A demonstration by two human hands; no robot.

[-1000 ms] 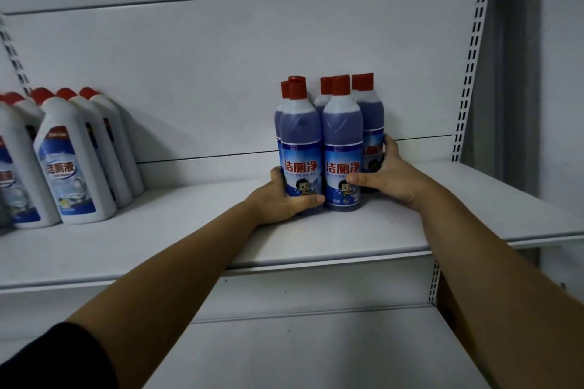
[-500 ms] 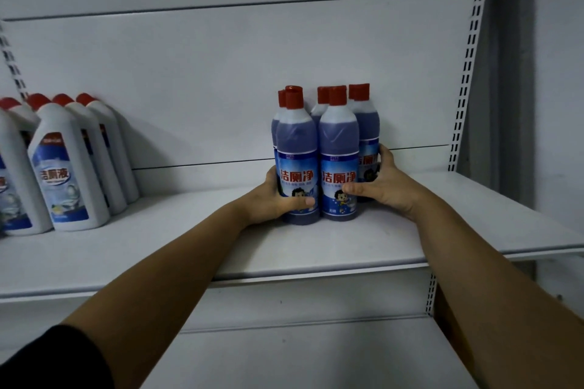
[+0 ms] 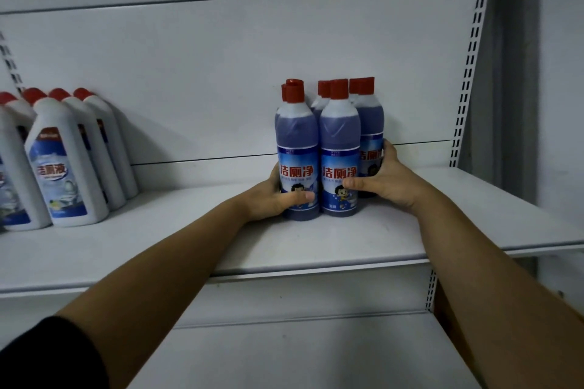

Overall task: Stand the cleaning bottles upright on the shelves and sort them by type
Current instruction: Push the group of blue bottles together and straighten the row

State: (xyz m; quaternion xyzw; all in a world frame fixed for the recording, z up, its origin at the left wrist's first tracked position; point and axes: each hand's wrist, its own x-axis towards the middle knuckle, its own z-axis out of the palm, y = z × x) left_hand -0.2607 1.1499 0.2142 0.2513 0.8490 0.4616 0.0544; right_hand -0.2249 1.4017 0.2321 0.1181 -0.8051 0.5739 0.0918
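Note:
Several blue cleaning bottles (image 3: 339,148) with red caps stand upright in a tight cluster on the white shelf (image 3: 316,240), right of centre. My left hand (image 3: 271,199) wraps around the cluster's left side, thumb across the front-left bottle's label. From the other side, my right hand (image 3: 384,181) holds the cluster, thumb on the front-right bottle and fingers curled behind the rear-right one. Several white bottles (image 3: 66,164) with red caps and blue labels stand upright in a row at the shelf's far left.
The shelf's back panel (image 3: 221,73) rises behind the bottles. A slotted upright (image 3: 471,57) runs down the right side. A lower shelf (image 3: 300,354) lies beneath. Bare shelf surface separates the two bottle groups.
Both hands keep their hold on the blue cluster. The cluster and the white bottles sit slightly lower and further left in the view, mostly from the camera shifting.

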